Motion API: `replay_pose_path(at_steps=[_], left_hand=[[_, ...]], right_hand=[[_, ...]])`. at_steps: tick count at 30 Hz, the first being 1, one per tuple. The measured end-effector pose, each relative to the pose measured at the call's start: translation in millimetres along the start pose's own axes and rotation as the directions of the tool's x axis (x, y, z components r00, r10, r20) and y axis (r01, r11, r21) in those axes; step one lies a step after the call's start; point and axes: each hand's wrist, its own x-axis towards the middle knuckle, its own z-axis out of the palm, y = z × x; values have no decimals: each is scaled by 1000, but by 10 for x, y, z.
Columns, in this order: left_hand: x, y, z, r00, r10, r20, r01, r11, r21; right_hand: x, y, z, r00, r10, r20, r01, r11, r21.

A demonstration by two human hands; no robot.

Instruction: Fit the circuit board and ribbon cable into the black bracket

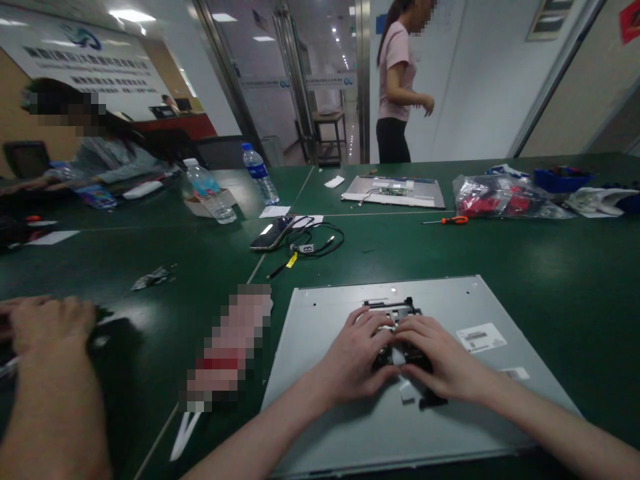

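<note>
A large flat silver metal panel with white labels lies on the green table in front of me. Near its middle sits a dark part, its exact kind hidden by my fingers, with a black bracket-like frame showing just behind it. My left hand curls its fingers and thumb around the part's left side. From the right, my right hand closes on the same part, fingertips almost meeting the left ones. A small white piece shows between the hands, and a pale tab lies below.
A co-worker's arm reaches in at left. Beyond my panel lie a fan-like object with a white handle, a phone, a cable, an orange screwdriver, a second panel, bottles and plastic bags.
</note>
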Motion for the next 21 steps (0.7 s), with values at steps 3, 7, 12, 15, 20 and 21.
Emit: replay_pose_path(at_steps=[3,7,12,15,20,21], left_hand=[[-1,1,0,1000,3,-4,-3,1000,10],[-3,-4,0,1000,21,-7,-21,1000,16],[-5,-28,12,999,44,-6,-44,999,24],[-8,-42,20,999,53,1,-53,998,34],[-11,-54,33,999,50,6,-50,998,50],[-11,-56,35,999,47,6,-47,997,53]], right_hand=[[-10,16,-3,1000,2,8,-2,1000,-6],[-3,22,-9,1000,-2,10,2,1000,-8],[6,31,-9,1000,3,4,-3,1000,-13],[4,35,-3,1000,12,5,-12,1000,-16],[-1,12,-15,1000,23,7,-23,999,-26],[-1,3,-23,999,30,9,-30,999,-29]])
